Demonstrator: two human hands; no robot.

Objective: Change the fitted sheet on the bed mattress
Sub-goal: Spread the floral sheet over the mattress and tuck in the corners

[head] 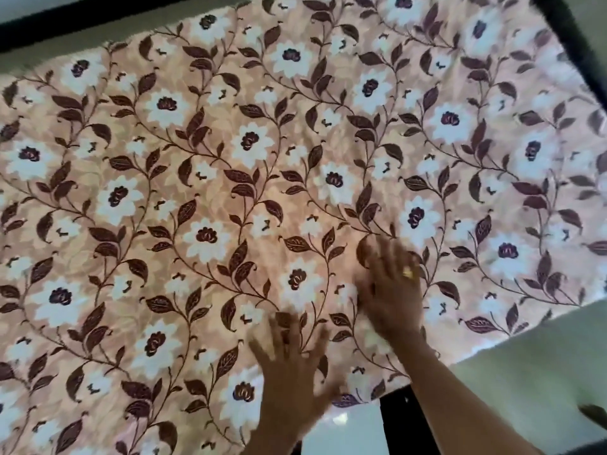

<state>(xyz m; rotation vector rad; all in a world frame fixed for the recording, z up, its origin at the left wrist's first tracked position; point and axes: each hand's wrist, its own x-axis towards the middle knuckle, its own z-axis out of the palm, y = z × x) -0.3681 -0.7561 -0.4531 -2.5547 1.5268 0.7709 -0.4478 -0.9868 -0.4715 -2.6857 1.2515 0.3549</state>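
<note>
A peach fitted sheet (230, 178) printed with white flowers and dark brown leaves lies spread flat over the mattress and fills most of the view. My left hand (292, 366) rests on it near the lower edge with its fingers spread straight. My right hand (391, 284) lies flat on the sheet just to the right and a little farther in, fingers straight, a gold ring on one finger. Both hands are blurred. Neither hand grips the cloth.
A dark bed frame edge (571, 31) runs along the top right and another dark strip (65, 31) along the top left. Pale floor (525, 372) shows at the lower right beyond the sheet's edge, with a dark bar (397, 425) beneath the bed.
</note>
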